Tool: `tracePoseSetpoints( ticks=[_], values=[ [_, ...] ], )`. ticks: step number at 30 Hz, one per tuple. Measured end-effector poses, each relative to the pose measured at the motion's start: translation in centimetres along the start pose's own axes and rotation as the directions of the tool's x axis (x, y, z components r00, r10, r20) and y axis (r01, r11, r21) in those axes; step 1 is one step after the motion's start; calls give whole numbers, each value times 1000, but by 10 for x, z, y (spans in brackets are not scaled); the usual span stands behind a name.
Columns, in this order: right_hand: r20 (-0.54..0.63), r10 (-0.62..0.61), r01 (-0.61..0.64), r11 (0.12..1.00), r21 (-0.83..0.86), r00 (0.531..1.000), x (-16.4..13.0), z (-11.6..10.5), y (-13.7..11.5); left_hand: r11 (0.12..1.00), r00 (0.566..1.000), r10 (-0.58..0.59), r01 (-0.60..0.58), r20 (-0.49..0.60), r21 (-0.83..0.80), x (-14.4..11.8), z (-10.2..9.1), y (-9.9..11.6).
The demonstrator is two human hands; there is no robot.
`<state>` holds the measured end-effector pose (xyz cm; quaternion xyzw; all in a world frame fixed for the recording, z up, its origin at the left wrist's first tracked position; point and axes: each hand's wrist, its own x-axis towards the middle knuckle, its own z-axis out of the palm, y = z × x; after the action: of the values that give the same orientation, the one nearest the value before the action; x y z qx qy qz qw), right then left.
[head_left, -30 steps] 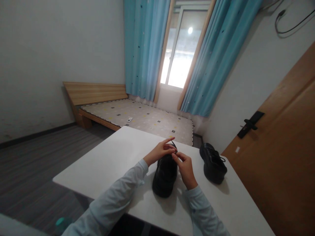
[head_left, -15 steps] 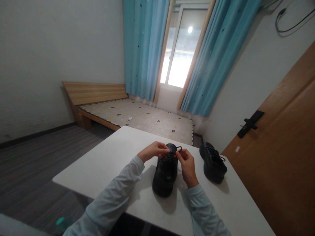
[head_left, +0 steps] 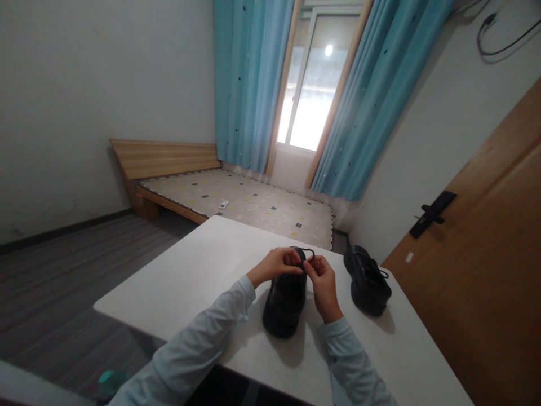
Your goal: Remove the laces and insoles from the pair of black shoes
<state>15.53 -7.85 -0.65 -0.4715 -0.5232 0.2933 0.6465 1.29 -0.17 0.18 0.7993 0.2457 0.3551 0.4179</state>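
A black shoe [head_left: 284, 310] stands on the white table with its heel toward me and its toe pointing away. Over its front part my left hand [head_left: 284, 264] is closed, fingertips pinched together by the laces. My right hand [head_left: 323, 276] meets it from the right, thumb and finger pinching the black shoelace [head_left: 311, 252], which arcs up in a small loop beyond the fingers. Both hands hide most of the lacing. Farther right, a second black shoe [head_left: 368, 285] rests on the table with its lace loop sticking out to the side; neither hand touches it.
The white table [head_left: 177, 287] reaches from my lap toward a bed [head_left: 253, 197] with a patterned mattress, where a white remote [head_left: 224, 204] lies. To the right is a wooden door [head_left: 486, 242] with a black handle. A green-topped object [head_left: 110, 382] is low at the left.
My left hand has shifted right across the shoe's front, so its fingertips now meet those of my right hand. The right hand stays nearly in place; the lace arc looks wider.
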Motion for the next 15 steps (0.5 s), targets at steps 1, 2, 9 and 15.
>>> tracePoseSetpoints(
  ticks=[1,2,9,15],
  values=[
    [-2,-7,7,1000,-11,1000,0,0,-1,999,1000,9,-9,-12,38,0,0,0],
    [-4,-14,14,1000,-20,1000,0,0,-1,998,1000,18,-17,-19,61,0,0,1],
    [-8,-44,43,997,-64,999,3,0,-1,998,999,1,1,-36,70,-2,3,8],
    [7,-29,30,998,-60,1000,3,0,-5,992,989,18,0,-147,124,-3,9,11]
  ],
)
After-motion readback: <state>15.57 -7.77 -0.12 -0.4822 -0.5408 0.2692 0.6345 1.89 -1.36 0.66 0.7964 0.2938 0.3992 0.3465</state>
